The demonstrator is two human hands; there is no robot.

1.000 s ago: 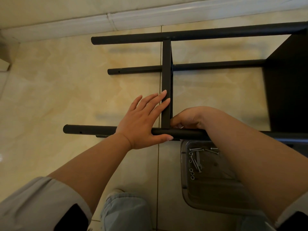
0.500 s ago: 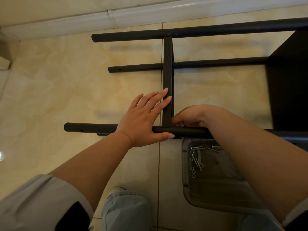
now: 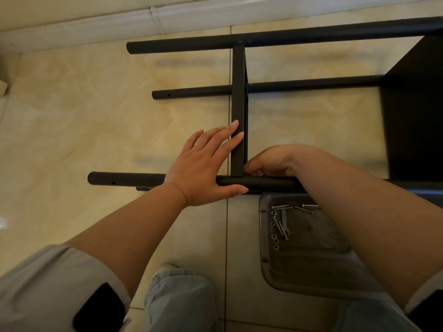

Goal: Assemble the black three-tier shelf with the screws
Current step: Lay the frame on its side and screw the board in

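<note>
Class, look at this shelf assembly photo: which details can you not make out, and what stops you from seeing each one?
- Right hand, head view: its fingertips are tucked behind the near black tube, so whether they hold a screw cannot be told.
- Black shelf panel: cut off by the right edge.
- Clear plastic tray: partly covered by the right forearm.
- Screws in the tray: too small to tell head type.

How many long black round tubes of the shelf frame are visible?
3: the far tube by the wall, the middle tube, and the near tube under both hands. More may be hidden.
</note>
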